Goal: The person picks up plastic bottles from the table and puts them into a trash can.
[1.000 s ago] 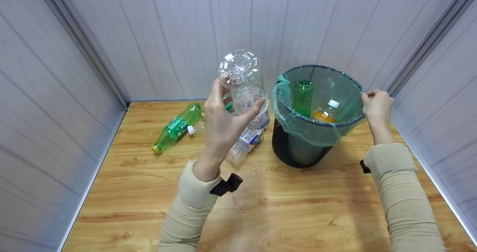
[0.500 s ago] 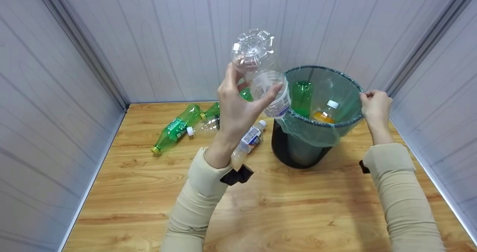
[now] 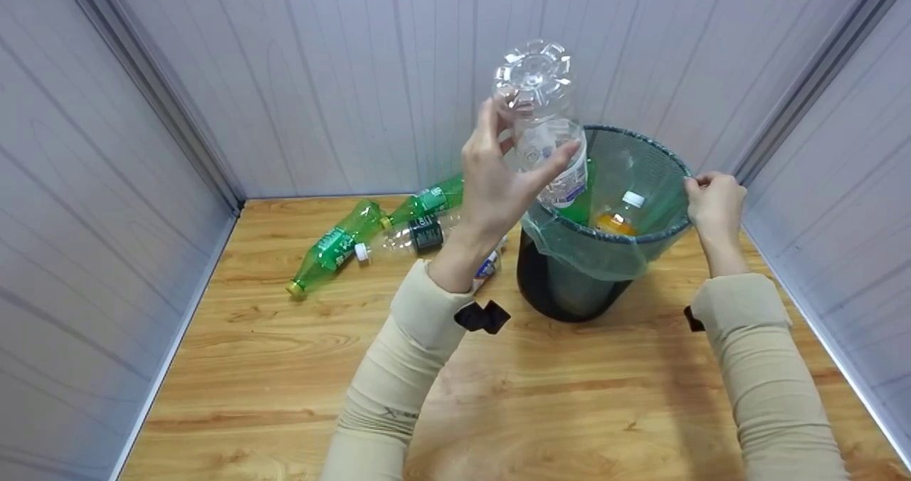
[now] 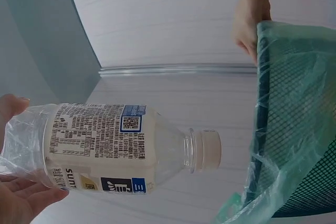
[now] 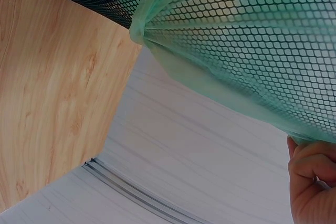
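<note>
Held upside down in my left hand [image 3: 498,175] is a clear plastic bottle [image 4: 100,145] with a printed label and a pale cap. Thumb and fingers grip it near its base. In the left wrist view its cap points toward the bin, a gap apart from the rim. My right hand [image 3: 716,207] pinches the rim of the black mesh trash bin [image 3: 548,282] at its right side, over the green liner bag [image 5: 220,82]. Inside the bin are a green bottle [image 3: 580,207] and a white-capped bottle with orange at its lower part [image 3: 618,222].
Left of the bin lie a green bottle with a yellow cap [image 3: 334,246], another green bottle [image 3: 430,200] and a clear bottle with a dark label [image 3: 425,232]. One more labelled bottle [image 3: 487,267] is partly behind my left wrist. Panel walls [image 3: 356,75] surround the wooden surface [image 3: 285,381].
My left hand has moved right and up with the clear bottle, from above the lying bottles to the bin's left rim. My right hand stays on the rim.
</note>
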Demonstrator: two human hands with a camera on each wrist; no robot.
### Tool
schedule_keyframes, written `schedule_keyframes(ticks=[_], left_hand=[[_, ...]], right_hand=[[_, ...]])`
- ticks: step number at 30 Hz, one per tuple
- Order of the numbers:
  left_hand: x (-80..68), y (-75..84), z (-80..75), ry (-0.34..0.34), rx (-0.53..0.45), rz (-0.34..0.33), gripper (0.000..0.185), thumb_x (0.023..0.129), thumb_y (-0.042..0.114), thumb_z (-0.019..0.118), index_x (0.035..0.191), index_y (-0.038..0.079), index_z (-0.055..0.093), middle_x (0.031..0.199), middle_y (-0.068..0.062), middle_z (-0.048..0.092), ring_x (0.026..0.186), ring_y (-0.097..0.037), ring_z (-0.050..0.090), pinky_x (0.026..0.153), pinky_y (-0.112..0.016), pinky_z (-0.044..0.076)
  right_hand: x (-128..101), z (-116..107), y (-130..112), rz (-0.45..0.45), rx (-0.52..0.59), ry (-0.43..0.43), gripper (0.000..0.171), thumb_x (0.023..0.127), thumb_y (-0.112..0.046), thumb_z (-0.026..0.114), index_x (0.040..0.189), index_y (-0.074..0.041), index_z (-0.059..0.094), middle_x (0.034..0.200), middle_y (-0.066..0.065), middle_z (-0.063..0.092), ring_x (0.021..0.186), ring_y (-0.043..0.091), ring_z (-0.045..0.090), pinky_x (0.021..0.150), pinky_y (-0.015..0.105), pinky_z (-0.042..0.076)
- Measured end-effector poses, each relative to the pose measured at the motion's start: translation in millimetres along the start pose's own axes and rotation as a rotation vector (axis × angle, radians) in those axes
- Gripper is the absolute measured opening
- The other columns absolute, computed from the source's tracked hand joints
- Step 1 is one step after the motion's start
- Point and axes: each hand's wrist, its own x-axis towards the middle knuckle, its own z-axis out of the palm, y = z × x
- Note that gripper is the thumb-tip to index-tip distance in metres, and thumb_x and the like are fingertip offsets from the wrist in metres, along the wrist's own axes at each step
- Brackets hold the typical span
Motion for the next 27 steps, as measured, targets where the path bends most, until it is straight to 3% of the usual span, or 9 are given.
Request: schedule_keyframes(ticks=[5, 8, 14, 27], left_hand=[[2.0, -13.4, 11.9, -0.029, 0.041, -0.083, 0.068, 0.068, 0.023, 0.077, 0.118, -0.003, 0.040, 0.108, -0.012, 0.055, 0.096, -0.015, 0.054, 0.079, -0.018, 0.045], [2.1, -23.2, 20.1, -0.043, 0.100, -0.083, 0.070, 0.068, 0.025, 0.077, 0.120, -0.003, 0.039, 0.108, -0.011, 0.055, 0.096, -0.016, 0.054, 0.077, -0.018, 0.045], [0.9, -44.6, 36.2, -0.097, 0.174, -0.080, 0.070, 0.069, 0.024, 0.076, 0.120, -0.003, 0.037, 0.108, -0.012, 0.052, 0.098, -0.017, 0.052, 0.080, -0.018, 0.043], [-2.1, -75.9, 54.4, -0.218, 0.260, -0.180, 0.066, 0.070, 0.019, 0.075, 0.119, 0.001, 0.035, 0.110, -0.008, 0.046, 0.101, -0.013, 0.048, 0.088, -0.015, 0.037]], right_hand=[[0, -2, -1, 0.000, -0.008, -0.021, 0.037, 0.091, -0.022, 0.044, 0.101, 0.009, 0.061, 0.085, 0.020, 0.061, 0.058, 0.013, 0.048, 0.053, 0.023, 0.038], [0, -2, -1, 0.009, -0.013, -0.028, 0.037, 0.092, -0.023, 0.043, 0.102, 0.008, 0.061, 0.084, 0.018, 0.061, 0.056, 0.008, 0.045, 0.054, 0.024, 0.038], [0, -2, -1, 0.018, -0.012, -0.032, 0.038, 0.092, -0.023, 0.043, 0.104, 0.008, 0.060, 0.087, 0.019, 0.060, 0.063, 0.017, 0.050, 0.059, 0.029, 0.040], [-2, -2, -1, 0.014, -0.005, -0.020, 0.037, 0.092, -0.023, 0.043, 0.101, 0.008, 0.060, 0.091, 0.021, 0.060, 0.074, 0.027, 0.053, 0.065, 0.035, 0.042]])
